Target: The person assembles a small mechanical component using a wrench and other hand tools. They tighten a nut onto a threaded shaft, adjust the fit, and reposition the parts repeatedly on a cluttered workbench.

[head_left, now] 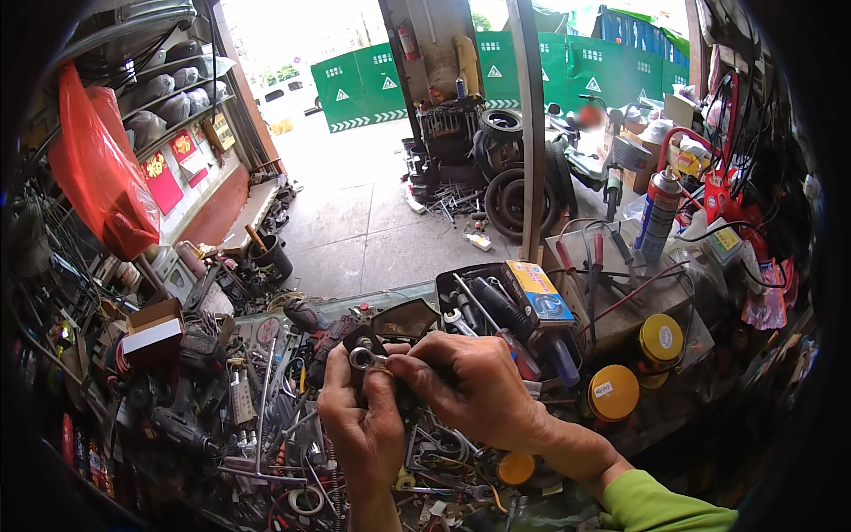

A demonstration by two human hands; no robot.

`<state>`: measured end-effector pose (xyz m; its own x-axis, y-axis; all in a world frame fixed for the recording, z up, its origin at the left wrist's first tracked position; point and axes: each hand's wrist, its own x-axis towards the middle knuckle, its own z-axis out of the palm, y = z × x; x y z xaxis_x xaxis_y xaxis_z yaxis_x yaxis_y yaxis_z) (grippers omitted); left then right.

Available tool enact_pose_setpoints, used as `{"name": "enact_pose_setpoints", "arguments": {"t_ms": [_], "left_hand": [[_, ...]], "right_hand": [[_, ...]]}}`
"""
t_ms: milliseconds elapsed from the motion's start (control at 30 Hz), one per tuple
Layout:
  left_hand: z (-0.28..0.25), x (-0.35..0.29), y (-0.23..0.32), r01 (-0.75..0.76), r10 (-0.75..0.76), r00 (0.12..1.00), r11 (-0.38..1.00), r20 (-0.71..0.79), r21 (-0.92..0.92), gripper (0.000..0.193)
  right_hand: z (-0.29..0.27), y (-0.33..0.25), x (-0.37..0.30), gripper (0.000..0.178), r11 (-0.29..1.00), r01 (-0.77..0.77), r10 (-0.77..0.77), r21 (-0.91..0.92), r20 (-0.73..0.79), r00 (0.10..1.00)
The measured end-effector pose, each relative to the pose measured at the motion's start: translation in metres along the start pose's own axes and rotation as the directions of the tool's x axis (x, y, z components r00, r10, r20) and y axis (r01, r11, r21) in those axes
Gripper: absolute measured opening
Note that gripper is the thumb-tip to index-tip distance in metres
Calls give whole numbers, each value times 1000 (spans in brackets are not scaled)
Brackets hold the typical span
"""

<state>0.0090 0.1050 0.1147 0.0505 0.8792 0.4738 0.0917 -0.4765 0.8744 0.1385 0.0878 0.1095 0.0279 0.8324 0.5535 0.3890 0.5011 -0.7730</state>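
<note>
Two-handed hold above the cluttered desk (409, 293): left hand (362, 415) grips a small dark part (362, 336), right hand (479, 383) pinches a silver ring wrench (362, 358) just over it, close together, presumably to hold both pieces steady.

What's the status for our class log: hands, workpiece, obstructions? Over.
Left hand, right hand: both gripping ring-ended metal tool. Dark piece behind its ring. Loose tools crowd below; ring uncovered.
</note>
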Motion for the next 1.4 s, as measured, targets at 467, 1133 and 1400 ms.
{"name": "enact_pose_setpoints", "arguments": {"t_ms": [467, 1133, 1400], "left_hand": [[-6, 0, -5, -9, 8, 1000, 1000, 18, 28, 13], [13, -5, -8, 129, -51, 970, 937, 239, -324, 36], [24, -19, 11, 222, -75, 958, 807, 278, -547, 67]], "right_hand": [[0, 4, 5, 24, 994, -72, 72, 84, 2, 997], [-39, 4, 2, 27, 920, 146, -199, -364, -112, 974], [-55, -5, 0, 10, 995, 72, -61, 68, -152, 986]]}}
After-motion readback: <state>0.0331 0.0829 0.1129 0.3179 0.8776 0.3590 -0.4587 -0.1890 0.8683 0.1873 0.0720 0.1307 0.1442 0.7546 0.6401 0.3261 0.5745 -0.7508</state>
